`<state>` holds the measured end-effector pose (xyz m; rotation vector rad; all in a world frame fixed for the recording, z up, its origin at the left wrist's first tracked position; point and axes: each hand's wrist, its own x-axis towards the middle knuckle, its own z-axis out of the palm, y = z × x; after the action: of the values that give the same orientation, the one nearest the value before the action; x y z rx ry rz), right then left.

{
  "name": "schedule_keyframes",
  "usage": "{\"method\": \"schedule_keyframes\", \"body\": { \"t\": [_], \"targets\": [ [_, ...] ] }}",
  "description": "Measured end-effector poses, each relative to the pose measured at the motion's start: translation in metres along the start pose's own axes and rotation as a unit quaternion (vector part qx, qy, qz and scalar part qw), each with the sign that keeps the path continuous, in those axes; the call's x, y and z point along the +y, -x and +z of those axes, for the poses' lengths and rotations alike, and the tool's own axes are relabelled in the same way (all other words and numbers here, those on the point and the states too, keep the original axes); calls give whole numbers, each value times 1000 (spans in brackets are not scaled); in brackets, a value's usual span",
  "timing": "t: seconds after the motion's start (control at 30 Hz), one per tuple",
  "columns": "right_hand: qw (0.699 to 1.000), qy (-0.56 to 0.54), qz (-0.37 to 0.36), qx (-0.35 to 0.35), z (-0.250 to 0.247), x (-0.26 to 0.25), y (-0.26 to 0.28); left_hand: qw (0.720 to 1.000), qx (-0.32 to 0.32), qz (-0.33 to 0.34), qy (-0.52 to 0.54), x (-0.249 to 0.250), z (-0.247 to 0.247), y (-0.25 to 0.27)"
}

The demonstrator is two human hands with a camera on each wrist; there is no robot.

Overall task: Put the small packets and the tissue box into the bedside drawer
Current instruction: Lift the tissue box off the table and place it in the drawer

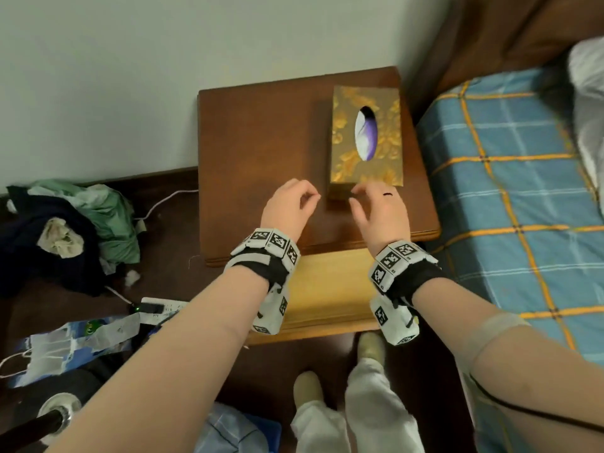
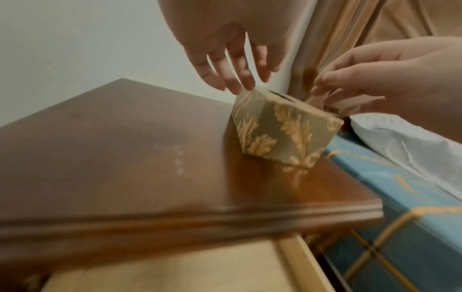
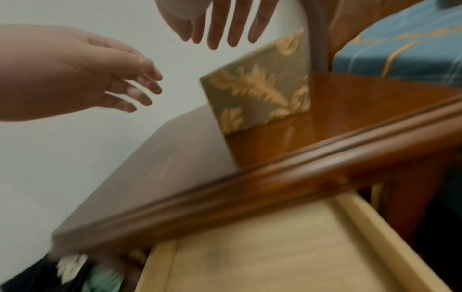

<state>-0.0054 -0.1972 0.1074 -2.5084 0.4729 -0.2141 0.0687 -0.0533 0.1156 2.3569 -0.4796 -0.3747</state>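
Observation:
A gold-patterned tissue box lies on the right side of the brown bedside table, with its oval slot facing up. My left hand hovers just left of the box's near end, fingers loosely curled and holding nothing. My right hand hangs at the box's near end with fingers spread. In the right wrist view those fingers are straight and above the box. The drawer is pulled out below my wrists, and its pale wooden floor shows bare. No small packets are in view.
A bed with a blue plaid sheet sits close along the table's right side. A pile of clothes, a white cable and plastic bags lie on the floor at the left. My feet stand just in front of the drawer.

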Motion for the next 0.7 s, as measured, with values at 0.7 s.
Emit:
{"method": "schedule_keyframes", "body": {
  "t": [0.7],
  "targets": [
    [917, -263, 230, -194, -39, 70, -28, 942, -29, -188, 277, 47, 40, -26]
  ]
}}
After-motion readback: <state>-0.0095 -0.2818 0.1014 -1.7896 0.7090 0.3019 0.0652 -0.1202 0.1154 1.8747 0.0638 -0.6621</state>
